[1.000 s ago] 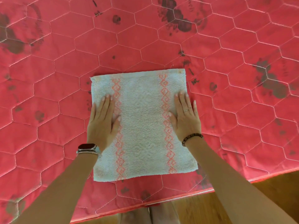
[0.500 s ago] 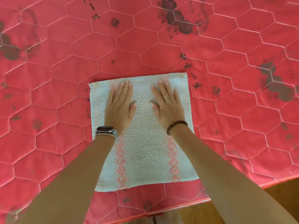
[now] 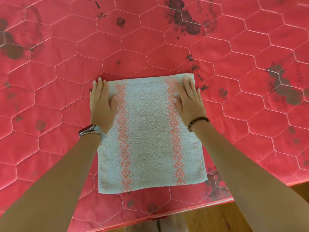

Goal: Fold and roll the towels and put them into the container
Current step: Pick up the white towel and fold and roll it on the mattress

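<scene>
a pale towel (image 3: 150, 131) with two orange patterned stripes lies flat on the red quilted mattress (image 3: 50, 97), near its front edge. the person's left grip (image 3: 101, 104) rests flat on the towel's far left corner, fingers straight and together, fingertips reaching past the edge; it clasps nothing. the right grip (image 3: 189, 101) lies flat on the far right corner, fingers likewise straight. a watch (image 3: 90, 130) sits on the left wrist, a bead bracelet (image 3: 198, 122) on the right.

The left grip (image 3: 102, 104) hides the 10 o'clock corner of the towel (image 3: 148, 134); the right grip (image 3: 190, 102) covers its edge at 2 o'clock. The mattress (image 3: 150, 44) runs off frame at 9, 12 and 3 o'clock, and the feet (image 3: 157, 226) at 6 o'clock are blurred and cropped.
</scene>
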Motion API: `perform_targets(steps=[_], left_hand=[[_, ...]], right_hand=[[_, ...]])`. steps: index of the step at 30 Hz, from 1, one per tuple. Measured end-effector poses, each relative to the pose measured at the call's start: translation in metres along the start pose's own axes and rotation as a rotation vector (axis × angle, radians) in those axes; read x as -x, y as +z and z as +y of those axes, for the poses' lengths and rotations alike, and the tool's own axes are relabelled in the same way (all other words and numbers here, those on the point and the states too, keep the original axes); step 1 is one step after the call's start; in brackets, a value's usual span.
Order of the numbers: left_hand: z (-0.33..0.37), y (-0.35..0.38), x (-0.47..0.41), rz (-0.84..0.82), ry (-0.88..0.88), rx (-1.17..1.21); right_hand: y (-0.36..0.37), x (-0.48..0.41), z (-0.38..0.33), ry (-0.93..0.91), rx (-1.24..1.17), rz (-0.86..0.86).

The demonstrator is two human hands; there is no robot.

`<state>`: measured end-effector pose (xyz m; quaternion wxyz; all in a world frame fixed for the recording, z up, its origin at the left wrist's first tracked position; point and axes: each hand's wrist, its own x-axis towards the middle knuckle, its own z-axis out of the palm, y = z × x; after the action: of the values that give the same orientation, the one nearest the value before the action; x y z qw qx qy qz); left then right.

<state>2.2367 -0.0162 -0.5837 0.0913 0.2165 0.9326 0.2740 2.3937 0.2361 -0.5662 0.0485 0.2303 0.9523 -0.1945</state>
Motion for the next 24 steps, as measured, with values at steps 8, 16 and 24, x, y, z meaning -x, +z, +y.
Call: perform_targets(steps=[8,16,24], left_hand=[[0.0,-0.025,-0.003,0.207,-0.434,0.378],[0.004,-0.034,-0.004,0.08,-0.494,0.525],[0.015,-0.062,0.017,0.057,-0.352,0.567]], right_hand=[[-0.018,-0.016,-0.008,0.454,-0.585,0.196],[-0.035,-0.027,-0.012,0.592,-0.764,0.196],[-0.056,0.004,-0.006,0.473,-0.685,0.18]])
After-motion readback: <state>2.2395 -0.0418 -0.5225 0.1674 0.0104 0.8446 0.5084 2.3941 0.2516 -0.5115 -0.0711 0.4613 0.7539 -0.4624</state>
